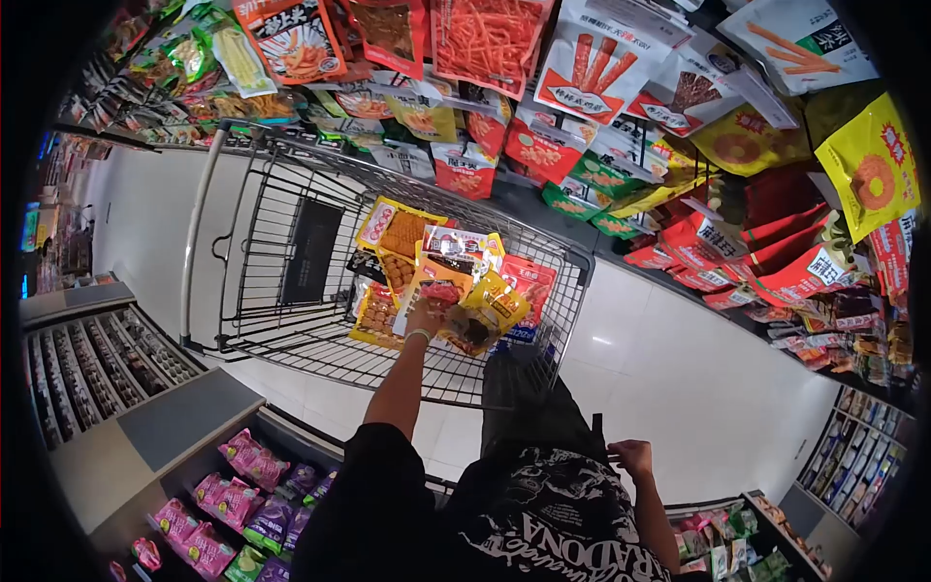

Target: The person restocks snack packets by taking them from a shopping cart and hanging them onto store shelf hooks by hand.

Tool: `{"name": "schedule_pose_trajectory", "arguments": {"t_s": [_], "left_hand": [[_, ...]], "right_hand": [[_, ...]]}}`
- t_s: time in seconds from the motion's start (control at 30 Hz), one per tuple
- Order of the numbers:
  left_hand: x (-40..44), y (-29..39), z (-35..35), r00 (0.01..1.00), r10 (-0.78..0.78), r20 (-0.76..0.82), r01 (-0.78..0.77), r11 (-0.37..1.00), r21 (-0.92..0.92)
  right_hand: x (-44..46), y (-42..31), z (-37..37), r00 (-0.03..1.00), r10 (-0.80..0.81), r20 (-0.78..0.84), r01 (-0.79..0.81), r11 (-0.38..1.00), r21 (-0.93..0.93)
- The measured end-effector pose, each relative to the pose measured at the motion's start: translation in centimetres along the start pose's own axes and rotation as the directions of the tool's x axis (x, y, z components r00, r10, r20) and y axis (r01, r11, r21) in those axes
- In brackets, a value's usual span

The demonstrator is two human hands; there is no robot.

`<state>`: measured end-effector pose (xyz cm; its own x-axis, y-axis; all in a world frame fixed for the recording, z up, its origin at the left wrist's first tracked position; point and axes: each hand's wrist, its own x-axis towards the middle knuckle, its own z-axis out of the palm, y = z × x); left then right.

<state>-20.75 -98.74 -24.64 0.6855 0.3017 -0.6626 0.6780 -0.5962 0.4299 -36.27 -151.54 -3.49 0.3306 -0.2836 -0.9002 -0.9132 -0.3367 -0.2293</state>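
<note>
Fairly bright, even light, its source out of view, falls on the pale floor (pixel 718 378), leaving a small glare just beyond the right edge of the cart (pixel 315 252). The black shirt (pixel 388 475) loses detail. Wide-angle distortion bows the cart's left edge, blackness swallows the frame's corners, and small print on the packets (pixel 402 233) looks soft.

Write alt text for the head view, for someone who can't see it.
A person's left hand reaches into a wire shopping cart, over a pile of snack packets, while the right hand is held beside the body, outside the cart. Colorful snack bags crowd the display beyond; pink and purple bags lie at lower left.
</note>
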Motion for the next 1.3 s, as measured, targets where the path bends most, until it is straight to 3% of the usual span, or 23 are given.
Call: {"name": "schedule_pose_trajectory", "arguments": {"t_s": [0.03,0.13,0.23,0.33,0.37,0.47,0.53,0.57,0.6,0.67,0.7,0.77,0.8,0.9,0.97,1.0,1.07,1.13,1.2,1.27,1.3], "left_hand": [[1.8,-1.6,0.2,0.999,0.013,-0.042,-0.013,1.000,0.011],[5.1,-2.4,-1.5,0.977,-0.214,-0.007,0.214,0.976,0.039],[6.2,-3.9,-1.5,0.969,-0.165,-0.185,0.183,0.979,0.085],[6.9,-3.8,-2.2,0.969,-0.221,0.108,0.190,0.951,0.244],[5.2,-2.2,-2.3,0.986,-0.145,0.078,0.114,0.941,0.318],[5.8,-4.6,1.2,0.975,0.045,0.217,-0.126,0.916,0.380],[2.3,-2.9,2.2,0.997,0.023,0.074,-0.038,0.978,0.206],[1.1,-2.3,2.4,0.992,0.064,0.106,-0.081,0.983,0.166],[0.6,-1.8,3.2,0.982,0.120,0.144,-0.138,0.983,0.122],[-1.7,0.8,3.5,0.965,0.127,0.229,-0.179,0.958,0.222],[-2.4,0.5,4.6,0.973,0.173,0.152,-0.207,0.946,0.248],[-3.9,2.1,4.7,0.958,0.176,0.224,-0.253,0.890,0.378],[-5.3,3.2,4.1,0.958,0.221,0.186,-0.275,0.893,0.358],[-8.9,7.0,2.7,0.953,0.297,0.065,-0.302,0.900,0.314],[-11.1,9.0,1.2,0.909,0.417,0.004,-0.399,0.867,0.299],[-12.8,11.6,-0.4,0.899,0.423,0.115,-0.434,0.821,0.371],[-16.7,16.4,-2.8,0.896,0.438,0.076,-0.428,0.802,0.417],[-20.0,20.9,-5.3,0.876,0.451,0.172,-0.475,0.741,0.475],[-23.1,24.7,-6.5,0.847,0.473,0.242,-0.525,0.677,0.516],[-24.8,27.3,-6.1,0.814,0.476,0.334,-0.568,0.528,0.631],[-26.9,29.0,-6.0,0.796,0.502,0.337,-0.587,0.510,0.629]], "right_hand": [[-0.5,-0.8,0.3,1.000,0.017,-0.013,-0.016,1.000,0.015],[-1.0,-1.8,0.5,1.000,-0.002,-0.030,0.004,0.998,0.057],[-1.4,-2.0,0.6,0.995,-0.100,-0.016,0.101,0.988,0.119],[-0.5,-1.0,-0.4,0.997,-0.056,-0.045,0.056,0.998,-0.006],[-0.2,-0.5,-0.8,0.996,-0.088,-0.029,0.086,0.995,-0.049],[0.6,0.1,-1.3,0.988,-0.153,0.015,0.154,0.982,-0.108],[0.7,-0.5,-1.2,0.989,-0.146,0.026,0.147,0.986,-0.083],[1.5,-0.3,-1.3,0.996,-0.070,0.054,0.074,0.995,-0.071],[1.8,-0.3,-1.4,0.993,-0.106,0.044,0.111,0.982,-0.150],[2.7,-0.1,-1.4,0.976,-0.213,0.032,0.215,0.946,-0.244],[3.2,0.0,-1.4,0.974,-0.224,0.020,0.222,0.948,-0.226],[1.6,-2.0,-1.7,0.957,-0.286,0.045,0.289,0.954,-0.082],[1.1,-2.7,-2.0,0.953,-0.298,0.057,0.298,0.954,0.002],[4.5,-0.1,-3.1,0.905,-0.418,0.082,0.424,0.903,-0.072],[3.2,-1.3,-4.3,0.919,-0.347,0.186,0.337,0.938,0.082],[2.3,-2.4,-4.7,0.914,-0.324,0.243,0.291,0.943,0.164],[1.5,-3.6,-5.4,0.888,-0.386,0.251,0.331,0.914,0.235],[1.0,-5.0,-5.8,0.877,-0.413,0.244,0.330,0.888,0.319],[0.9,-6.2,-5.8,0.829,-0.518,0.210,0.464,0.847,0.259],[0.6,-7.9,-6.0,0.741,-0.644,0.192,0.613,0.765,0.199],[-1.5,-9.4,-6.6,0.620,-0.772,0.136,0.739,0.634,0.230]]}}
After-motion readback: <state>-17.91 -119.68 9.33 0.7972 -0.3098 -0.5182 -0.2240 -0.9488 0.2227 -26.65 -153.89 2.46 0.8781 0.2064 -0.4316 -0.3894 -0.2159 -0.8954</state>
